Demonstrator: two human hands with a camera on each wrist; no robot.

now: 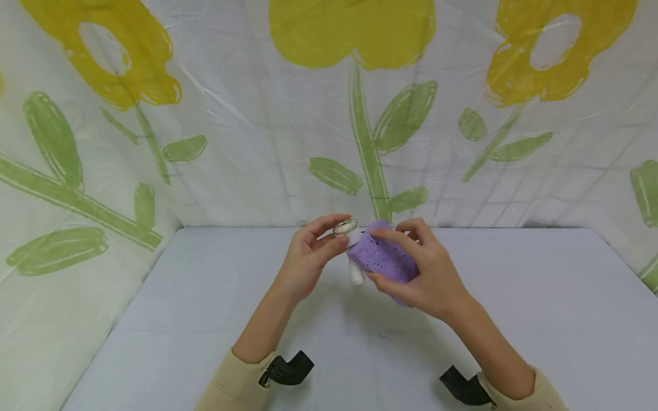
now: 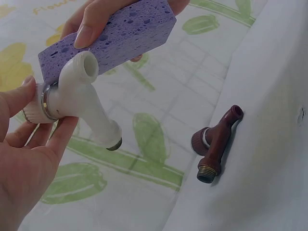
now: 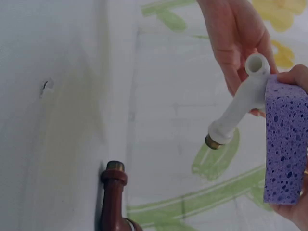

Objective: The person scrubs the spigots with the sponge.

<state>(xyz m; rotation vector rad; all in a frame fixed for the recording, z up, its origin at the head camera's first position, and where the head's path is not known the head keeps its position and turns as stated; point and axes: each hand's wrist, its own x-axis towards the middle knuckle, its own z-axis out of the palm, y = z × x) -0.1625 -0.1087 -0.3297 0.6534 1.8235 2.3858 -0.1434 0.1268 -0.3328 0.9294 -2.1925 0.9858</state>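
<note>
My left hand (image 1: 302, 264) pinches a white faucet (image 2: 85, 102) by its round knob, above the table. In the head view the knob's shiny cap faces up, and the spout (image 1: 356, 273) hangs below. A purple sponge (image 1: 382, 254), full of pores, is gripped between the thumb and fingers of my right hand (image 1: 434, 277). One end of the sponge lies against the faucet's body near the knob. On the table lies a dark red-brown faucet (image 2: 217, 144) with a threaded brass end; it also shows in the right wrist view (image 3: 113, 197). The head view does not show it.
A white table (image 1: 493, 297) spreads below the hands. Behind it hangs a pale sheet (image 1: 247, 142) printed with yellow flowers and green leaves. Black camera mounts (image 1: 293, 368) sit at both sleeve cuffs. A small mark (image 3: 47, 86) shows on the table surface.
</note>
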